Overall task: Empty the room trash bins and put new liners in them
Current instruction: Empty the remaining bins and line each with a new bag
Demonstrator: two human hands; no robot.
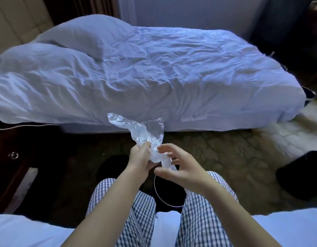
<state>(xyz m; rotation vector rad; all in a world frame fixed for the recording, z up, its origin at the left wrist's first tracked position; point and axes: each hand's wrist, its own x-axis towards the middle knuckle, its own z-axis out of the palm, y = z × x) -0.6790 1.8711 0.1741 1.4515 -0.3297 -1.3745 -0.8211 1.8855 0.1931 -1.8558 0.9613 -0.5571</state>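
Blue-and-white checked trousers [136,211] fill the bottom of the view: the person sits with knees apart. The trash bin [169,193] stands on the floor between them, its thin pale rim showing round a dark inside. No liner can be seen in it, so the fitting step looks not yet done. Sitting this way puts the bin's mouth right under the hands, likely so the bag can go straight down into it.

Just above the bin, the left hand [139,158] is clamped round the bunched neck of the liner [145,132] — clear, crinkled plastic that flares up and away from the fist. The right hand [182,171] is beside it with thumb and fingers apart and loosely curved. A twisted tail of the plastic runs down past its fingers, but no pinch on it shows. One hand anchoring while the other searches suggests the person is hunting for the bag's open edge to pull it apart.

A second dark round shape [113,166] sits on the patterned carpet [225,154] left of the knees; what it is cannot be told. Beyond the carpet a bed [172,68] carries a rumpled white duvet, with a pillow [86,34] at its far left — untouched by either hand.
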